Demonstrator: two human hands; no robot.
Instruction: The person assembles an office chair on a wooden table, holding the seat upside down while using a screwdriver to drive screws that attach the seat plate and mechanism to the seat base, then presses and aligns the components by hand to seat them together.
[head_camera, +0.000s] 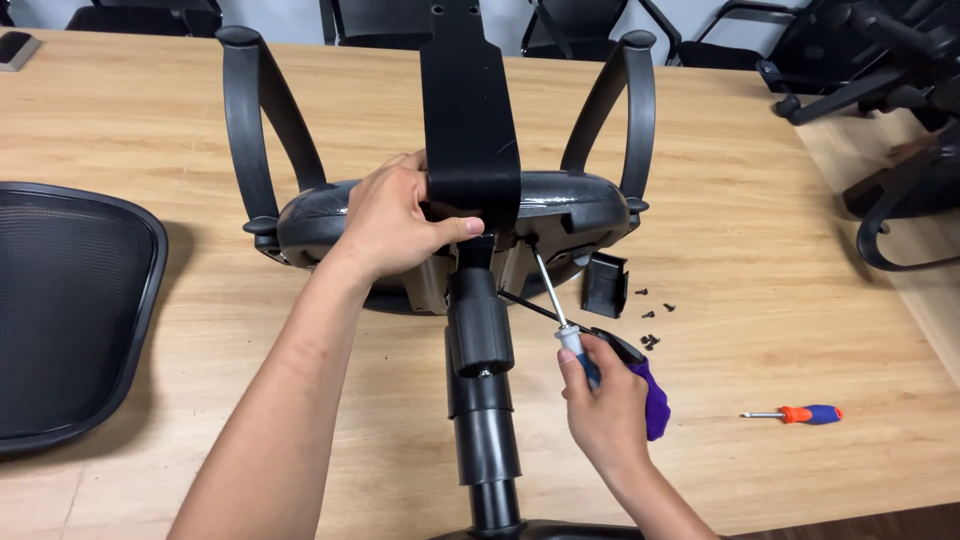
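The right hand (608, 400) was wrapped around the blue-and-purple handle of a screwdriver (560, 310), fingers closed on it, tip set up into the underside of the chair seat (330, 215). The left hand (395, 220) gripped the black back bracket (468, 110) where it met the seat, thumb pressed across its front. To drive well, the shaft likely needed to stay square in the screw head, with the left hand holding the bracket from shifting (a slipped tip would chew the head). The screwdriver's long axis ran on a slant, tip up and left toward the seat, handle down and right. The seat lay upturned mid-table (760, 230), armrests rising away. Loose screws (650, 315), a small black clip (605, 283) and a second screwdriver (800, 413) lay to the right; a mesh backrest (70, 310) rested left.
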